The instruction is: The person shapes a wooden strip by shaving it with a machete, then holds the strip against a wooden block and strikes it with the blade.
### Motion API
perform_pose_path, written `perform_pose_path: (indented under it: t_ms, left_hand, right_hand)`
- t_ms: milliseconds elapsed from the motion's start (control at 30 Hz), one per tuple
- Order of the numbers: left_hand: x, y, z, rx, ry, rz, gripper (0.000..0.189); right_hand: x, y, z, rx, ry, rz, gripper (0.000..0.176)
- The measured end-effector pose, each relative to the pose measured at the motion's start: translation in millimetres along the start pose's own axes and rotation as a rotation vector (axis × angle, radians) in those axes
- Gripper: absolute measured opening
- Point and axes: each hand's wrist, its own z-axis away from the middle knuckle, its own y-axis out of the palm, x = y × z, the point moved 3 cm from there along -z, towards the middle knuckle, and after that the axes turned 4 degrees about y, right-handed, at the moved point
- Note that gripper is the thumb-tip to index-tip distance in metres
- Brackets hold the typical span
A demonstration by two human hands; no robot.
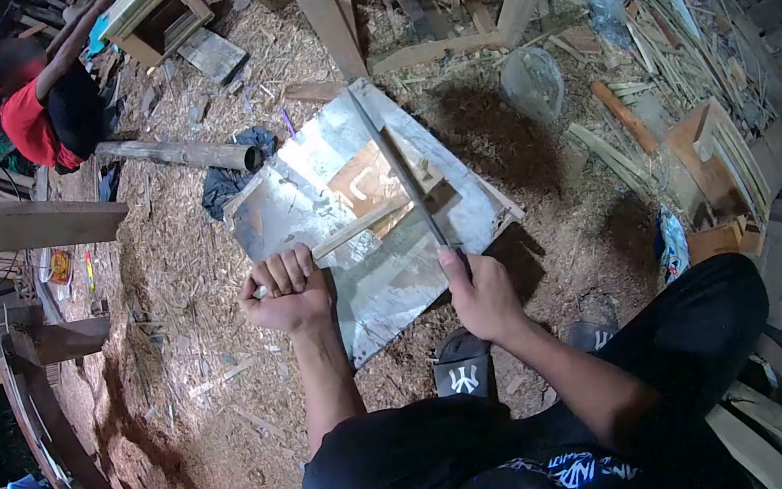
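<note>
My left hand is closed in a fist around the near end of a thin wooden stick. The stick's far end reaches over a small brown wood piece lying on a worn whitish board. In my right hand is a long, narrow metal blade, its handle end hidden in the fingers and the thumb laid along it. The blade points away from me across the board and overlaps the far end of the stick in this view.
Wood shavings cover the ground around the board. A round log lies at far left, and a wooden frame stands beyond. A clear plastic bag and scrap wood lie to the right. Another person crouches at upper left.
</note>
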Motion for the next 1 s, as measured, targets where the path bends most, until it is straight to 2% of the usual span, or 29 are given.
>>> perform_pose_path:
  t_ms: [100,133,200,300,333,467,600,700,800,1000]
  left_hand:
    - [-0.3,-1.3,1.8,-0.04,0.021,-0.002,0.037]
    - [-0.7,-1.8,1.0,-0.024,0.004,0.008,0.037]
    - [-2.2,-4.1,4.0,-0.023,-0.012,0.011,0.037]
    - [-1.6,-5.1,4.5,-0.039,0.001,-0.005,0.037]
    - [-2.4,-5.8,4.7,-0.039,-0.004,-0.009,0.037]
    - [-0.4,-0.7,4.9,-0.03,0.01,-0.025,0.037]
    - [-1.0,-2.4,3.4,-0.027,-0.008,-0.003,0.037]
    - [-1.0,-1.1,6.5,-0.006,0.01,-0.018,0.038]
    - [-3.4,5.3,7.2,0.157,0.033,-0.068,0.042]
    - [-6.1,4.5,7.2,0.279,0.028,-0.137,0.043]
  right_hand:
    - [12.5,-14.5,2.0,0.131,0.12,-0.058,0.055]
    - [19.9,-18.1,3.5,0.134,0.118,-0.057,0.055]
    - [35.5,-25.8,9.8,0.011,-0.111,-0.201,0.056]
    - [20.1,-11.1,6.1,0.054,-0.057,-0.171,0.057]
    - [9.8,0.1,-0.2,0.045,0.014,-0.007,0.057]
    - [1.1,-1.2,-0.2,0.09,0.077,-0.075,0.062]
    - [10.3,-9.2,1.2,0.09,0.081,-0.101,0.062]
    - [12.8,-10.0,-0.7,0.062,0.002,-0.118,0.062]
    - [5.0,-1.1,-4.1,0.082,0.109,-0.22,0.063]
    - [0.0,1.8,-4.8,0.142,0.212,-0.225,0.064]
